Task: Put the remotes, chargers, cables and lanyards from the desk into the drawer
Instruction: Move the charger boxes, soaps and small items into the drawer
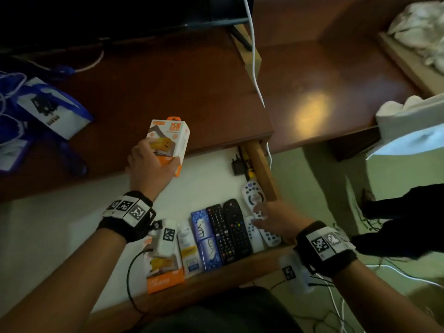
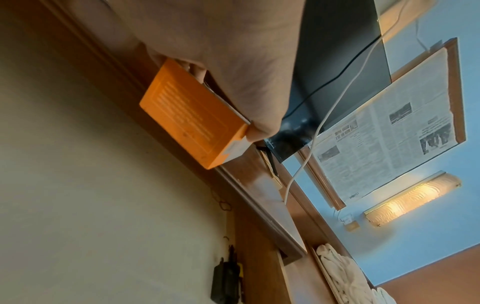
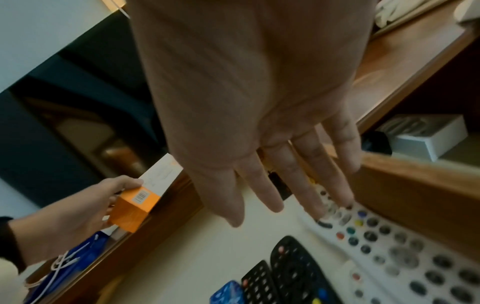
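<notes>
My left hand [image 1: 150, 162] grips an orange and white charger box [image 1: 171, 143] above the desk's front edge, over the open drawer [image 1: 211, 272]; the box's orange back [image 2: 192, 115] shows in the left wrist view. My right hand [image 1: 269, 218] is open, its straight fingers [image 3: 309, 185] over a white remote [image 1: 253, 195] at the drawer's right side. Two black remotes [image 1: 227, 230], another white remote [image 1: 254, 234], a blue box [image 1: 206, 239] and a second orange charger box [image 1: 164, 272] lie in a row along the drawer's front. A black plug adapter [image 1: 237, 165] lies at the drawer's back.
Blue lanyards and badge cards [image 1: 45, 109] lie on the brown desk [image 1: 168, 87] at the left. A white cable [image 1: 254, 56] hangs over the desk's right end. A dark monitor [image 1: 96, 15] stands at the back. White cloth [image 1: 418, 27] lies at the far right.
</notes>
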Demonstrator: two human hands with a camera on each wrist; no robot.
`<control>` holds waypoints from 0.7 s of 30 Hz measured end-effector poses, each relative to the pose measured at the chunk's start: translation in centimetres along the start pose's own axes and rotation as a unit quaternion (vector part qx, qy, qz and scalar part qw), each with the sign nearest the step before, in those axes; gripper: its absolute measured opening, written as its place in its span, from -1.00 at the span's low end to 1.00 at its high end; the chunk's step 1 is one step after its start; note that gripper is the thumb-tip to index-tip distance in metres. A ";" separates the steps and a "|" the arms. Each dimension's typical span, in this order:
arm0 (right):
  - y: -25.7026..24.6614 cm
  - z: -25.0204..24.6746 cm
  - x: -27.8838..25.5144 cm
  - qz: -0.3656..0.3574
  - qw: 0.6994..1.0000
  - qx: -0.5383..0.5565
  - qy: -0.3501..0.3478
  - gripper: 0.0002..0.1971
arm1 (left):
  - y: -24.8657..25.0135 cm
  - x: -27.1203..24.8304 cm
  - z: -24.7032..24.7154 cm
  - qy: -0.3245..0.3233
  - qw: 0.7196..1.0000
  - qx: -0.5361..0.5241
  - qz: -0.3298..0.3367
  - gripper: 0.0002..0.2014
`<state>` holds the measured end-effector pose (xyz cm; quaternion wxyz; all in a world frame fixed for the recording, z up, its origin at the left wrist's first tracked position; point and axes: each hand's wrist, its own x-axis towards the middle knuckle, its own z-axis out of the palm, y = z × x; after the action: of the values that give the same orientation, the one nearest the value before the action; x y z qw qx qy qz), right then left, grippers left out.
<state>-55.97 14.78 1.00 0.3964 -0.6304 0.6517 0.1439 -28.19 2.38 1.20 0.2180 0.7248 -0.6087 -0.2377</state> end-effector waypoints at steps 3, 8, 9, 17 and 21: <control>-3.3 0.9 -0.1 -0.027 0.999 0.036 0.022 -0.59 | -2.1 -2.1 -0.6 0.008 0.999 -0.043 0.000 -0.31; -9.9 3.3 1.8 -0.058 0.996 0.040 0.057 -0.66 | -5.9 -5.7 -2.5 0.013 0.996 -0.086 -0.017 -0.36; -11.4 3.8 2.2 -0.063 0.995 0.048 0.061 -0.66 | -6.8 -6.3 -3.1 0.011 0.995 -0.093 -0.021 -0.35; -25.3 5.9 5.2 -0.116 0.972 0.166 0.117 -0.61 | -15.9 -6.9 -9.7 0.002 0.988 -0.130 -0.089 -0.20; -31.1 4.8 8.2 -0.145 0.962 0.149 0.176 -0.55 | -18.6 -4.7 -13.9 0.042 0.988 -0.123 -0.086 -0.23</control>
<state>-24.34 7.19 1.93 0.3818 -0.6673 0.6268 -0.1269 -5.91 10.41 1.32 0.3099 0.7514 -0.5004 -0.2981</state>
